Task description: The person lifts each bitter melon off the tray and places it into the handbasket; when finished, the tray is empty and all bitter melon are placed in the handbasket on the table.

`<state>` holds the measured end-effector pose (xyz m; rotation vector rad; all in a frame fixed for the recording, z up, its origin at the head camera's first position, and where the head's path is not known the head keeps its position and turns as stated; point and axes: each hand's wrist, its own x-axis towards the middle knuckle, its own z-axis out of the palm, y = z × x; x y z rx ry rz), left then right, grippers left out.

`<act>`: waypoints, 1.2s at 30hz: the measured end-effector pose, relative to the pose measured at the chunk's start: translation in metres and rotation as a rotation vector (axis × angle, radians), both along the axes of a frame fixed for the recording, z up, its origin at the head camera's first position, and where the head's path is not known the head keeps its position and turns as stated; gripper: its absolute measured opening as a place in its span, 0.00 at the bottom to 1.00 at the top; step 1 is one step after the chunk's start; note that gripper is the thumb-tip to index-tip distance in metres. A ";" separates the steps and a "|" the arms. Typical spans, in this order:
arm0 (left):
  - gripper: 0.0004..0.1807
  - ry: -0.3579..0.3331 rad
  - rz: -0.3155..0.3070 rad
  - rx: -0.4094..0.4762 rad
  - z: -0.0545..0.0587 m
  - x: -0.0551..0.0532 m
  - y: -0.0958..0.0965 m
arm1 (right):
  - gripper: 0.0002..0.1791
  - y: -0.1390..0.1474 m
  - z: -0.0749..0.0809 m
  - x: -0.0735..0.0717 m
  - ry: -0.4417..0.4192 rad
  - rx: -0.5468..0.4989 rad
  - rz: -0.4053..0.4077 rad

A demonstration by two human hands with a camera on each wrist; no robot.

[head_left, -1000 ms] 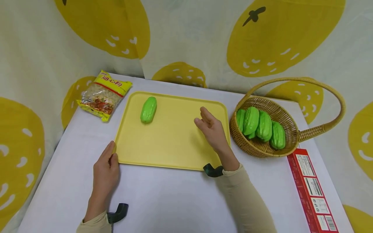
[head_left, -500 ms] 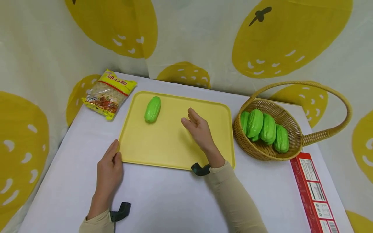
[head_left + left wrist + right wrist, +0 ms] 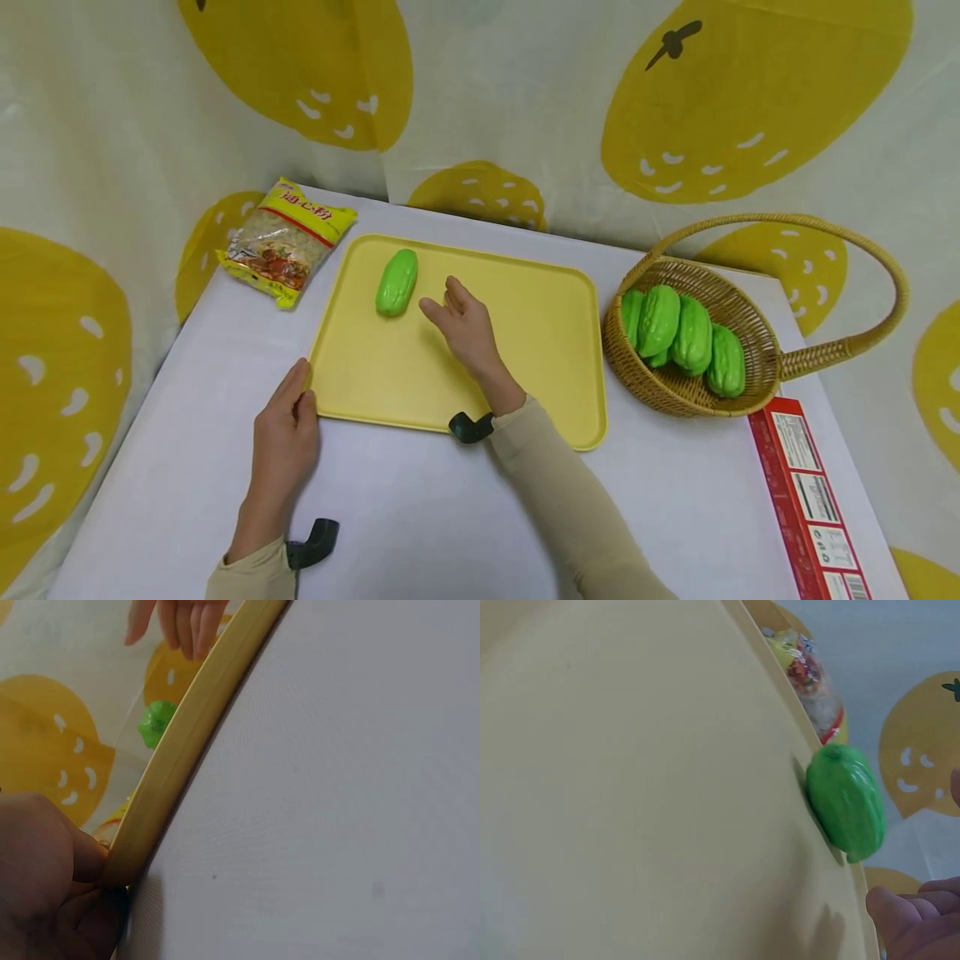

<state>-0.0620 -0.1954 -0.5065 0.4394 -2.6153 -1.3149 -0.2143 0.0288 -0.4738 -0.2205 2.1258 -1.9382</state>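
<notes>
On the far left part of the yellow tray lies an oblong, ribbed green vegetable, glossy and seen closer in the right wrist view. My right hand hovers over the tray to the right of it, thumb and fingers apart, holding nothing. Only its thumb and some fingers show at the lower right of the right wrist view. My left hand rests at the tray's near left corner, fingers straight along the left edge. The left wrist view shows its thumb at the rim.
A wicker basket with a tall handle holds several similar green vegetables, right of the tray. A yellow bag of pasta lies at the back left. A red and white box lies along the right edge. Patterned cloth hangs behind.
My right hand has moved left across the tray, from its right side to close beside the green vegetable. The left hand has stayed at the tray's corner. The head view has shifted slightly.
</notes>
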 end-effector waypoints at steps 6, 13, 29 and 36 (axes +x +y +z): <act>0.27 0.000 0.000 0.002 0.000 0.000 0.000 | 0.47 -0.023 -0.005 -0.007 -0.007 0.021 -0.022; 0.27 -0.008 0.002 0.009 -0.002 0.000 0.000 | 0.50 -0.046 -0.011 -0.016 0.009 0.095 -0.089; 0.27 -0.011 0.003 0.010 0.001 0.000 0.000 | 0.50 -0.060 -0.015 -0.021 0.020 0.214 -0.098; 0.27 -0.015 0.003 0.016 0.002 0.001 0.000 | 0.44 -0.062 -0.017 -0.020 0.072 0.253 -0.073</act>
